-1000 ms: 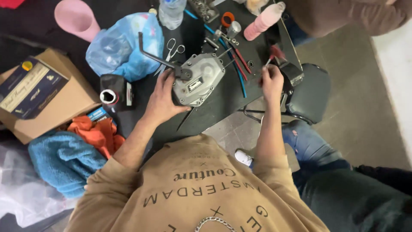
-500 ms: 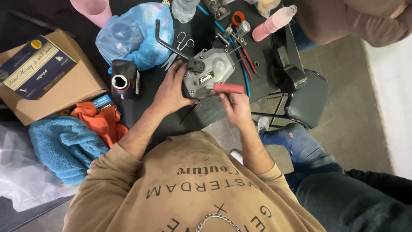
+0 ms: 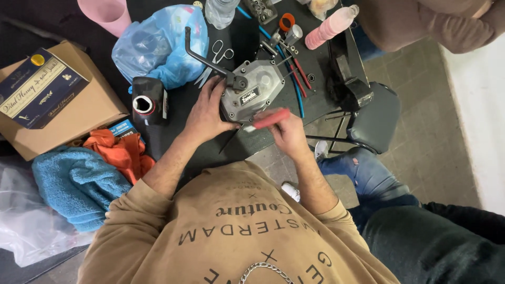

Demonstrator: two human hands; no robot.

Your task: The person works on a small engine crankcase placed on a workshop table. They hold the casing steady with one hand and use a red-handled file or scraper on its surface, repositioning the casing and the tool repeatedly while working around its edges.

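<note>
So I've got the grey metal housing (image 3: 251,94) sitting on the dark worktable (image 3: 247,142), pretty much dead centre, near the front edge. My left hand (image 3: 206,113) is flat against its left side, fingers spread a bit and wrapped over the edge of the casing, so it's pressed on rather than gripping tight. There's a black bent lever (image 3: 205,55) sticking out of the top of the housing, angled up and to the left.

My right hand (image 3: 286,132) is closed around a red-handled screwdriver (image 3: 268,120), fingers curled shut on the handle, and the handle lies right across the lower right edge of the housing. Can't really make out where the tip lands, my hand's in the way.

Rest of the bench is the usual mess: small scissors (image 3: 221,52) just behind the housing, a blue plastic bag (image 3: 158,50) further left, a black can (image 3: 149,102) beside my left wrist, and a pink bottle (image 3: 330,26) lying toward the back right. More red and blue tools (image 3: 300,79) are lying just right of the housing. Off to the left there's a cardboard box (image 3: 79,113), an orange rag (image 3: 122,152) and a blue towel (image 3: 76,184).
</note>
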